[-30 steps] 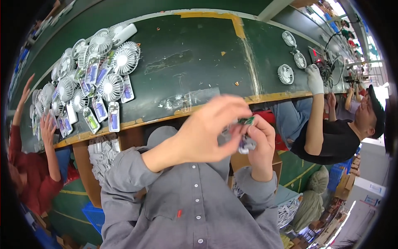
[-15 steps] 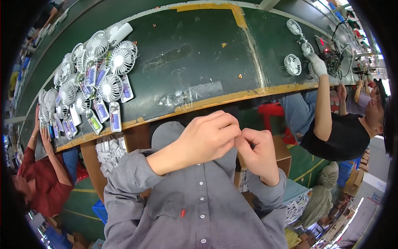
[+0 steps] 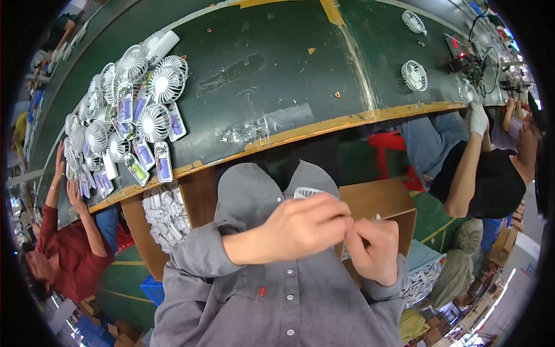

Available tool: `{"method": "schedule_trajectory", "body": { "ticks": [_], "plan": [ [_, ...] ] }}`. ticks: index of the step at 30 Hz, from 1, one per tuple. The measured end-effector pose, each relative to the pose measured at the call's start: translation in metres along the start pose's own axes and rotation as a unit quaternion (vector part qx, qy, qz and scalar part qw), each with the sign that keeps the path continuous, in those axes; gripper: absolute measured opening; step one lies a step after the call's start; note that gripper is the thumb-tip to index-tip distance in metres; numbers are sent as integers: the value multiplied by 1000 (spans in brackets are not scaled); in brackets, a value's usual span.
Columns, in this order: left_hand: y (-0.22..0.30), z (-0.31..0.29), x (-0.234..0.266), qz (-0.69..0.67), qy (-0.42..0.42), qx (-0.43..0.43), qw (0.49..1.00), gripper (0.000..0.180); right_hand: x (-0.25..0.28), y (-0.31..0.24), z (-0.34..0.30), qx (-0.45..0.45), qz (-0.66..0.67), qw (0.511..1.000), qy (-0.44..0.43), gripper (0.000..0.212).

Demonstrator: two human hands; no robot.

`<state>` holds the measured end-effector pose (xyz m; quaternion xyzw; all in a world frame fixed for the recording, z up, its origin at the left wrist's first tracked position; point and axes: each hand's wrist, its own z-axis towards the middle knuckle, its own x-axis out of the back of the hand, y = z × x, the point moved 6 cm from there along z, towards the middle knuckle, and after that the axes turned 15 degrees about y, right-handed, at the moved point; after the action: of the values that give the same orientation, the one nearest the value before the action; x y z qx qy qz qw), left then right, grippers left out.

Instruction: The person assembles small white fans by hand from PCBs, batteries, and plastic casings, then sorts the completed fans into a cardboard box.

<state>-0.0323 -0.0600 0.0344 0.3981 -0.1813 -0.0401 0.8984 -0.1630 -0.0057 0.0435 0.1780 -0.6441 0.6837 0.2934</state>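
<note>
My left hand (image 3: 303,228) is closed above my lap, its fingertips meeting those of my right hand (image 3: 374,246). Past the left knuckles shows the slotted edge of a white fan grille (image 3: 307,192), the rest of it hidden by the hand. My right hand is pinched shut, and a small whitish tip (image 3: 377,217) pokes up behind its fingers. What lies between the fingertips is too covered to make out. To the left on the green table (image 3: 254,87) lies a heap of white handheld fans (image 3: 154,122), several with handles opened on purple or green insides.
Beneath the table edge stand a carton of white plastic parts (image 3: 167,217) and another carton (image 3: 378,199). A person in red (image 3: 72,248) sits at left. At right, a person in black (image 3: 491,182) sits near loose fans (image 3: 414,76) and wired equipment (image 3: 471,69).
Both my hands have shifted right and slightly down, still together. The white grille edge has come into sight. The right-hand person's gloved hand has drawn back from the fans toward the table edge.
</note>
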Motion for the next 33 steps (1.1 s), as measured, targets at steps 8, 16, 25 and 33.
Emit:
{"method": "schedule_trajectory", "body": {
  "ticks": [8, 16, 25, 33],
  "plan": [
    [-5, -7, -22, -363, -179, 404, 820, 15, 4, 32, -45, -242, 518, 800, -183, 24],
    [-62, -6, 13, -530, 27, 476, 701, 15, 65, 103, -72, -199, 761, 611, 91, 30],
    [-80, 13, -14, -672, 60, 470, 569, 16, 103, 195, -164, -344, 648, 634, 244, 25],
    [-47, 36, -51, -814, 5, 381, 439, 27, 67, 320, -285, -369, -346, 860, 63, 49]
  ]
}}
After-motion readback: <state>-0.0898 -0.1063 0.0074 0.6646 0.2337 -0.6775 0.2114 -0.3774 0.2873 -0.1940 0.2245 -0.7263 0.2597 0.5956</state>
